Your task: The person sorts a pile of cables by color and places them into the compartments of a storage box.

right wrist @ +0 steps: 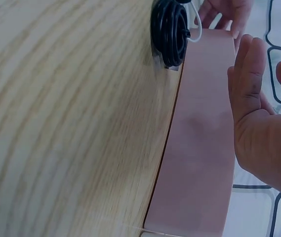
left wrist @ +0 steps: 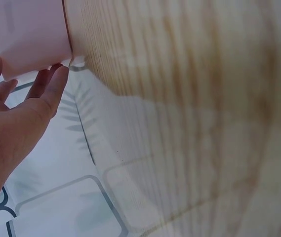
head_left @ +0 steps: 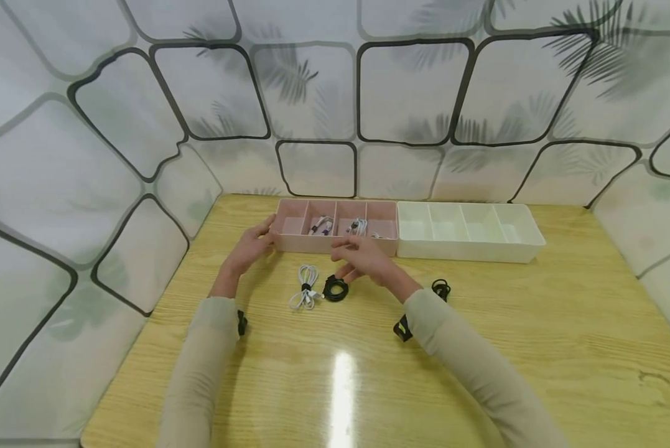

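- The left hand [head_left: 249, 249] rests its extended fingers against the left end of the pink box, pinching nothing that I can make out.
- The pink box [head_left: 307, 243] sits on the wooden table [head_left: 290, 367] near the patterned backdrop, with bundled cords [head_left: 320, 225] in its middle compartments. It is probably light, stiff, smooth plastic, a little slippery; its two ends look the best places to hold.
- The white cable [head_left: 306, 287] lies coiled before it, tied at the middle; likely soft and bendy, best lifted by the tie.
- Just beside it, the black cable [head_left: 327, 290] is wound in a ring, probably springier.
- The right hand [head_left: 368, 255] hovers by the box's front, fingers extended, thumb apart, holding nothing.
- The white box [head_left: 463, 251] stands against the pink one's right end.
- Another black cord [head_left: 440, 289] lies in front, partly hidden by the sleeve.
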Available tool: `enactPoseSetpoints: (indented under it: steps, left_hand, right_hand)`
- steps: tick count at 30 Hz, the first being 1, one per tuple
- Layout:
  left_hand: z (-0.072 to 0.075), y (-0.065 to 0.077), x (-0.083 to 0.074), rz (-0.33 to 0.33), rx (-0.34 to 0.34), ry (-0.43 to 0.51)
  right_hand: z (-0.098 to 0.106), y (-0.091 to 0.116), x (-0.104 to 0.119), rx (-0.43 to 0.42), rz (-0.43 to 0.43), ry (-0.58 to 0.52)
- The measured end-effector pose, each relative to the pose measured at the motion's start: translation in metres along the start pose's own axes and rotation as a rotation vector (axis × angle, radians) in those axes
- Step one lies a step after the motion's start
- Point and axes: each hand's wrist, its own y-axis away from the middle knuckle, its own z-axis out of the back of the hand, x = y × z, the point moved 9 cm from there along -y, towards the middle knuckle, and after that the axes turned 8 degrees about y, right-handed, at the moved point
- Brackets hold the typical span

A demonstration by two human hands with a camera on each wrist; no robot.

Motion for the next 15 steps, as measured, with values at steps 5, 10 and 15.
enactPoseSetpoints:
  steps: [5, 10, 15]
  left_hand:
    - [0.006, -0.008, 0.013, 0.000, -0.015, 0.005]
    - [0.010, -0.018, 0.029, -0.012, -0.033, -0.026]
    - [0.010, -0.019, 0.030, -0.006, -0.037, -0.048]
  right_hand:
    - [-0.015, 0.002, 0.001, 0.041, 0.037, 0.016]
    - [-0.028, 0.003, 0.002, 0.047, 0.079, 0.075]
    - [-0.036, 0.005, 0.012, -0.010, 0.131, 0.168]
